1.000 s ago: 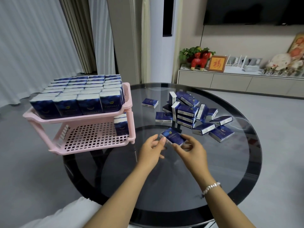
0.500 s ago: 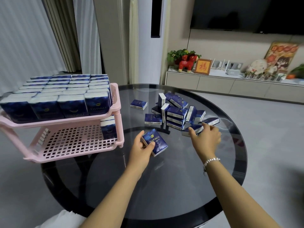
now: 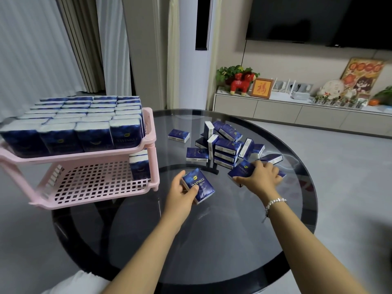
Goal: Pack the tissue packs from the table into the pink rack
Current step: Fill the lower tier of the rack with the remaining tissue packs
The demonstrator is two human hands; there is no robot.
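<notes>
Blue pack [image 3: 198,185] held in left hand [image 3: 180,193], thumb across the printed face, fingers curled round the near edge; hovered just right of the pink rack [image 3: 146,143], low above the glass. Second pack [image 3: 241,171] gripped by right hand [image 3: 259,177], fingers curled over its top, at the near edge of the loose heap [image 3: 224,145], farther right of the rack. Judged light, soft-wrapped, slightly squashy, film likely slick; best pinched across the narrow sides, not squeezed flat. Not fragile.

Top tier of rack crammed with upright packs, no gaps seen. Lower tier [image 3: 91,183] nearly bare: one upright pack [image 3: 139,164] in its back right corner, beside the post. Likely next slot: next to that pack, along the tier's right side. Entry looked open from the front and right; headroom under the top tier low, so a flat, sideways slide-in probably needed. Corner post [image 3: 156,158] close to the left hand's path, snag risk.

Rack perched at the left rim of the round table [image 3: 212,240], partly overhanging; hard push could shift it. Glass smooth, packs would slide easily. Heap right of the rack jumbled, some packs on edge, topple risk when pulled. Wide bare glass near the person. Bracelet [image 3: 274,203] on right wrist. Cabinet [image 3: 297,112] far beyond the rack, to the right.
</notes>
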